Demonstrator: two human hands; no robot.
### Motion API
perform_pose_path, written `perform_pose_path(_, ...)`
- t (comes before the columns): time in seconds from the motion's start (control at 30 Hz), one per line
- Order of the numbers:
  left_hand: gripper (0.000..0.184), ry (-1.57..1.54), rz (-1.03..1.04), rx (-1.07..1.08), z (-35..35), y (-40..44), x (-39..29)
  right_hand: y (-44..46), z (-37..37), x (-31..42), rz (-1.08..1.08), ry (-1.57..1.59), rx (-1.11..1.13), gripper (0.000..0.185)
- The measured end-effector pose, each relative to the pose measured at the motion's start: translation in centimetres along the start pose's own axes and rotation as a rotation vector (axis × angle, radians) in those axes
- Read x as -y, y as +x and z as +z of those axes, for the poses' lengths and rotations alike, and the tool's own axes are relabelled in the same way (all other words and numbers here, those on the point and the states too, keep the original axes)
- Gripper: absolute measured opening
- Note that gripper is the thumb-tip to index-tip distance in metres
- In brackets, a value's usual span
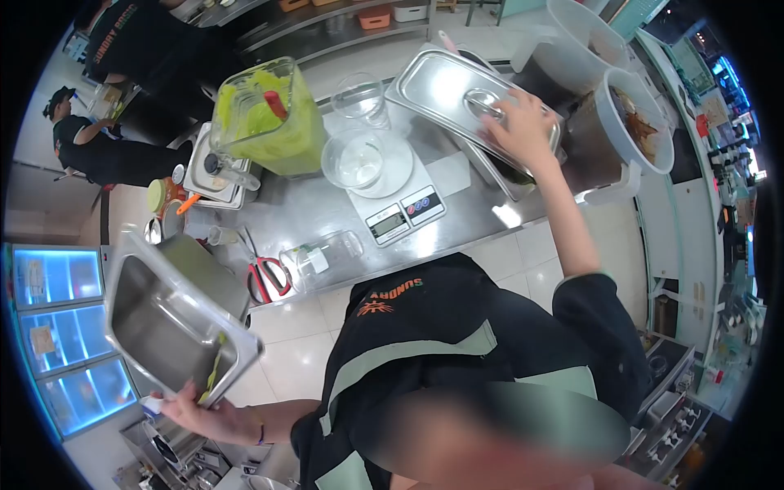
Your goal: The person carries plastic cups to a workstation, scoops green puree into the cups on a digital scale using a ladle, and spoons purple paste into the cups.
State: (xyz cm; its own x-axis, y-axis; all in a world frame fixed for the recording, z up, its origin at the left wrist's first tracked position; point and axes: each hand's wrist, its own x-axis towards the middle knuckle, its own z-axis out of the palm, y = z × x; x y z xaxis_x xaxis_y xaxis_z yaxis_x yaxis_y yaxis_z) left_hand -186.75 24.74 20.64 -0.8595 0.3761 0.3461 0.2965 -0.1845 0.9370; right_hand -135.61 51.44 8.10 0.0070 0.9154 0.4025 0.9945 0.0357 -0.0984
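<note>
At the lower left, my left hand (192, 410) grips the lower edge of a deep steel pan (163, 318). The pan is tilted and holds a few green-yellow scraps. My right hand (520, 126) is on the handle of a steel lid (445, 82), which lies over a steel container (502, 173) at the right of the counter. Between the hands, a clear bowl (353, 160) rests on a digital scale (396, 214). Another clear bowl (358, 94) is behind it. Red-handled scissors (268, 278) lie near the counter's front edge.
A clear jug of green liquid (282, 131) stands behind the scale. Large tubs (629, 122) of dark liquid stand at the right. Jars (162, 196) are at the left. Two people in black work at the upper left. A fridge (69, 335) glows at far left.
</note>
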Motion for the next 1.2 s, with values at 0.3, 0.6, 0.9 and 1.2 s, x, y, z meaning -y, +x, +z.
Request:
perform_pose_path(0.3, 0.005, -0.538, -0.116, 0.659, 20.8, -9.9, -7.1, 3.8, -1.0, 1.3, 0.050, -0.058, 0.386, 0.037)
perform_pose_path(0.6, 0.055, -0.435, -0.392, 0.929, 40.0, -20.1, -1.2, -4.4, -8.8, -3.1, 0.039, 0.623, 0.128, 0.029)
perform_pose_path(0.9, 0.086, -0.166, -0.158, 1.136, 36.9, -21.9, 3.2, -5.6, -15.7, 1.3, -0.268, 1.139, 0.632, 0.024)
perform_pose_path(1.2, 0.047, -0.029, -0.211, 0.172, 17.9, -3.9, 12.8, -6.4, -6.1, 17.0, -0.651, 1.261, 0.951, 0.042)
